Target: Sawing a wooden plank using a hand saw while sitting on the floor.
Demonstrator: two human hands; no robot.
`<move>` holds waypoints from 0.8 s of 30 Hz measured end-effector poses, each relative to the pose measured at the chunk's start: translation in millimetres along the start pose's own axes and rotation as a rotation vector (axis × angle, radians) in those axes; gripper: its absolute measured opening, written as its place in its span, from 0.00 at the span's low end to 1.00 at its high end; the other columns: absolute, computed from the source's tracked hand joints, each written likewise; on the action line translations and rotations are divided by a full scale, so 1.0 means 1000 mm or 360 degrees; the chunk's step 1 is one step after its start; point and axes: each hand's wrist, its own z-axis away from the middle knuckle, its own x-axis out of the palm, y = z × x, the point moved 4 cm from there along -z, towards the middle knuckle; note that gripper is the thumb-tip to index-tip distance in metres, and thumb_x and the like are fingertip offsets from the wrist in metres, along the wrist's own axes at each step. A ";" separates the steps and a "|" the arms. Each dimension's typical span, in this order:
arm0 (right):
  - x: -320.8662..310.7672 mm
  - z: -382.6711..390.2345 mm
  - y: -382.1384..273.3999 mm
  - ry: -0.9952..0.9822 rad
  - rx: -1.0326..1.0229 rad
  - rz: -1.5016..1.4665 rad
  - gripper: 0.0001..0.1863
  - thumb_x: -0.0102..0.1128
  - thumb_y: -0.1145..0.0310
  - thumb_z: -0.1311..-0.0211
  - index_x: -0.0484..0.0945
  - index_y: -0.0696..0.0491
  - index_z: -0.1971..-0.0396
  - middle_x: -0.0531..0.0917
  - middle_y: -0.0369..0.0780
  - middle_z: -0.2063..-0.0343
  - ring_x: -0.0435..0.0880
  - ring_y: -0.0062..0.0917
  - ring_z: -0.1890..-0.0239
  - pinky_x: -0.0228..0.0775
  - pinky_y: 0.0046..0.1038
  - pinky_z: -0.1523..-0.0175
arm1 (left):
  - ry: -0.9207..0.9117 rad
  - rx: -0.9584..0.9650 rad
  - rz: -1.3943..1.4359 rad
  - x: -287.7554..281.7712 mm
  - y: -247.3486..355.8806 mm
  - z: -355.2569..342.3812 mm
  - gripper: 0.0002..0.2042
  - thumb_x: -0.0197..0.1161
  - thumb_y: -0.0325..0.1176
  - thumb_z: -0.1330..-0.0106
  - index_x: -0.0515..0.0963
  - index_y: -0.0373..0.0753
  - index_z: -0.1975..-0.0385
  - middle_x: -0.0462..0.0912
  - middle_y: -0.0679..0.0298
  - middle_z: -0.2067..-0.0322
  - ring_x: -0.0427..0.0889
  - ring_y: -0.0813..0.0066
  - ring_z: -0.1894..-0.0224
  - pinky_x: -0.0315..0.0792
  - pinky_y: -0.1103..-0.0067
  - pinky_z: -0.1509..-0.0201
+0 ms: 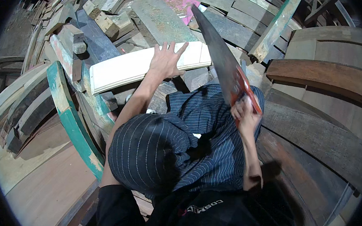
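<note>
Board [119, 71] looks stiff, light, best held where the left hand [165, 63] spreads; right of the board, the blurred right hand [246, 112] seemingly clenches the saw [218, 51].

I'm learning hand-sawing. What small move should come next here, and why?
Probably ease the saw to the right end of the white board: the left hand lies spread on the board, apparently steadying it, and the right hand grips the saw, its blade near that end.
</note>
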 end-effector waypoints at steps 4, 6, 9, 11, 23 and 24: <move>0.026 -0.073 0.018 -0.0122 -0.0167 -0.0070 0.12 0.54 0.64 0.26 0.70 0.55 0.68 0.64 0.30 0.83 0.61 0.13 0.84 0.57 0.21 0.78 | 0.0023 0.0029 0.0053 0.002 0.011 -0.009 0.54 0.72 0.60 0.54 0.50 0.57 0.25 0.71 0.48 0.44 0.71 0.48 0.42 0.63 0.48 0.40; 0.024 -0.057 0.010 -0.0104 -0.0055 0.0026 0.12 0.53 0.63 0.25 0.70 0.55 0.67 0.62 0.29 0.83 0.61 0.13 0.84 0.58 0.21 0.78 | 0.0079 0.0025 0.0058 0.004 0.005 -0.007 0.54 0.72 0.60 0.53 0.51 0.57 0.25 0.71 0.48 0.45 0.72 0.47 0.42 0.63 0.49 0.40; -0.010 0.004 -0.001 -0.0060 0.0032 0.0098 0.10 0.49 0.63 0.24 0.71 0.54 0.62 0.61 0.30 0.85 0.62 0.14 0.85 0.60 0.22 0.78 | -0.0026 -0.0028 0.0067 -0.001 -0.004 -0.003 0.52 0.71 0.60 0.53 0.53 0.57 0.26 0.72 0.49 0.43 0.71 0.48 0.40 0.63 0.50 0.40; -0.031 0.041 -0.015 0.0029 0.0013 0.0170 0.11 0.49 0.61 0.24 0.69 0.54 0.62 0.61 0.31 0.85 0.63 0.16 0.85 0.62 0.24 0.78 | 0.0004 -0.0028 0.0049 -0.002 0.000 -0.002 0.53 0.72 0.59 0.53 0.51 0.57 0.25 0.72 0.47 0.44 0.71 0.46 0.40 0.63 0.49 0.39; 0.025 -0.067 0.014 -0.0125 -0.0105 -0.0004 0.10 0.51 0.62 0.24 0.71 0.55 0.60 0.63 0.29 0.84 0.62 0.13 0.84 0.60 0.21 0.77 | 0.0138 0.0049 0.0032 0.002 0.012 -0.009 0.54 0.72 0.58 0.55 0.51 0.56 0.25 0.72 0.48 0.47 0.71 0.47 0.43 0.64 0.49 0.41; 0.018 -0.055 0.006 -0.0116 -0.0108 0.0005 0.10 0.51 0.62 0.24 0.71 0.55 0.60 0.63 0.29 0.84 0.62 0.13 0.84 0.60 0.21 0.77 | 0.0106 0.0048 0.0063 0.003 0.015 -0.008 0.54 0.72 0.59 0.55 0.52 0.56 0.26 0.72 0.48 0.46 0.71 0.47 0.43 0.64 0.50 0.42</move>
